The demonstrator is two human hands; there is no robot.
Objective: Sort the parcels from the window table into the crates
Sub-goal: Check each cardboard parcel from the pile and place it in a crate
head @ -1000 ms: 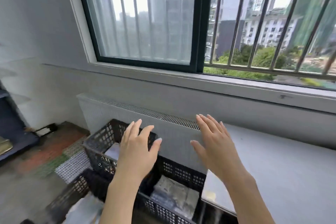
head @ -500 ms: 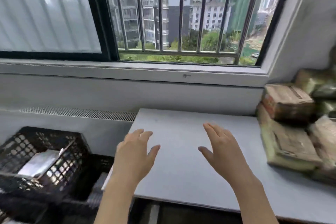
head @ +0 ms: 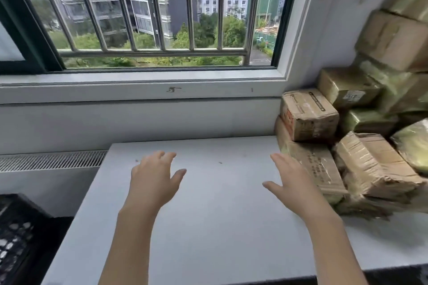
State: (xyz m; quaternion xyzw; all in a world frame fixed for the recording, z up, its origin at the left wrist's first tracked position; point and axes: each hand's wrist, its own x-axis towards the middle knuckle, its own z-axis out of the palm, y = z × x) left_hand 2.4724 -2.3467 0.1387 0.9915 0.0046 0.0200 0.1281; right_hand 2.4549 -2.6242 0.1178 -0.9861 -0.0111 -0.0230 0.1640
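Grey table [head: 220,227] is sitting flush under the window wall, flat matte top, back edge touching the wall. Parcels are piling up on its right end, in the corner against the side wall. Directly on the top: a long flat brown parcel [head: 317,169] lying at the pile's left edge, and a tape-wrapped carton [head: 375,166] just right of it, tilted, with crumpled packaging squashed beneath its front edge. A small printed carton [head: 309,114] is resting on the long flat parcel. Greenish film-wrapped boxes [head: 349,87] are stacking behind and above; exact count is blurring out on the right. A few small specks are showing mid-table.
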